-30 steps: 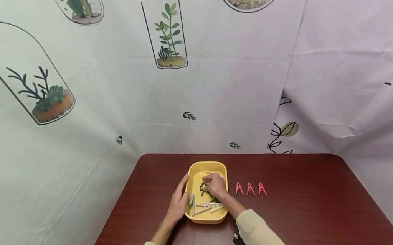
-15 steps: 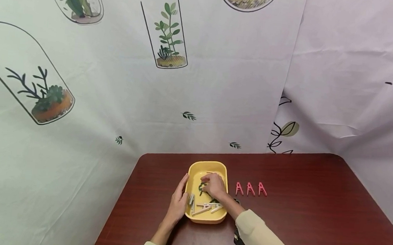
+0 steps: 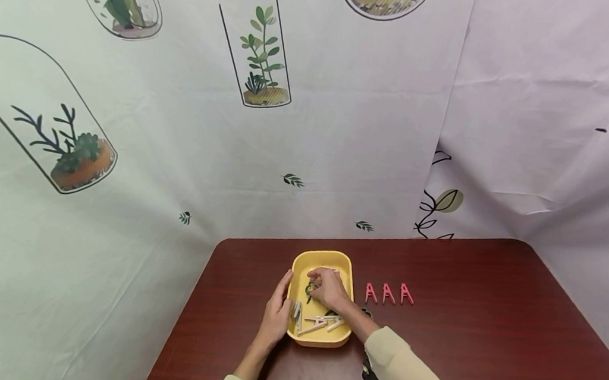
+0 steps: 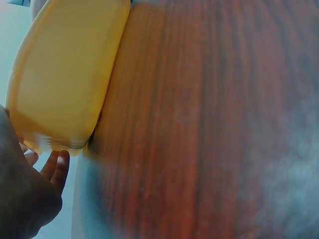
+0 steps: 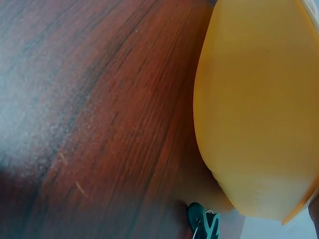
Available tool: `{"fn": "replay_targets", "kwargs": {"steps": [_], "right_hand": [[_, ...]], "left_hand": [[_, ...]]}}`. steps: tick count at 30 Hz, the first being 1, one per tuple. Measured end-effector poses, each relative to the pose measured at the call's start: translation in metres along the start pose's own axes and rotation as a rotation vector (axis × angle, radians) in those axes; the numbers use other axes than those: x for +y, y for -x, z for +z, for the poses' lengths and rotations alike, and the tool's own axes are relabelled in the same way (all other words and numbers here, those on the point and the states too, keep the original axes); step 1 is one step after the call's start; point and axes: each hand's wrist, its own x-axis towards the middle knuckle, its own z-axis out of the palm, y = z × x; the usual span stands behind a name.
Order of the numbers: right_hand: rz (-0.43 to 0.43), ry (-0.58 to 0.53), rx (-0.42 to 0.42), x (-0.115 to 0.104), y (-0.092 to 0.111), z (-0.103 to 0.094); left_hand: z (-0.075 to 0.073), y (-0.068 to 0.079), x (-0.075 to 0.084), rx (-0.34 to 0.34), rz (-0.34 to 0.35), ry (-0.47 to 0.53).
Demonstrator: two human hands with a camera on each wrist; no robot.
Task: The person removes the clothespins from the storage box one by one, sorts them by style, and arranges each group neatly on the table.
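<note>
A yellow plastic tray (image 3: 317,338) holds several clothespins. My left hand (image 3: 275,316) lies along the tray's left wall, its fingers straight against the outside; in the left wrist view its fingertips (image 4: 61,167) show at the end of the tray (image 4: 70,69). My right hand (image 3: 331,289) reaches down into the tray and pinches a dark green clothespin (image 3: 309,292) between thumb and fingers. Its exact grip is partly hidden by the hand. Pale clothespins (image 3: 314,327) lie at the near end of the tray, with another green one (image 3: 331,313) beside them, half covered by the wrist.
Three pink clothespins (image 3: 388,293) stand in a row on the dark red table (image 3: 466,322), right of the tray. A dark green clothespin (image 5: 203,221) lies close to the tray's right wall. A patterned cloth wall (image 3: 339,157) rises behind the table.
My right hand has shifted slightly left inside the tray, and the green clothespin at its fingertips has moved with it. The left hand stays in place.
</note>
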Motion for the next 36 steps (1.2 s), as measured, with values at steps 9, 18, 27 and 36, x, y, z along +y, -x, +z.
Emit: {"fn": "replay_targets", "kwargs": {"steps": [9, 18, 27, 36], "right_hand": [[-0.002, -0.049, -0.005, 0.0, -0.001, -0.001], [0.046, -0.084, -0.004, -0.001, -0.001, -0.001], [0.113, -0.166, 0.028, -0.002, -0.001, -0.003], [0.142, -0.229, 0.079, -0.005, 0.0, -0.005]], "left_hand": [[0.002, -0.003, -0.031, 0.005, 0.023, -0.015], [0.0, -0.003, -0.032, -0.011, 0.056, 0.02], [0.0, -0.004, -0.03, -0.02, 0.045, 0.001], [-0.001, -0.004, -0.032, -0.017, 0.074, -0.022]]}}
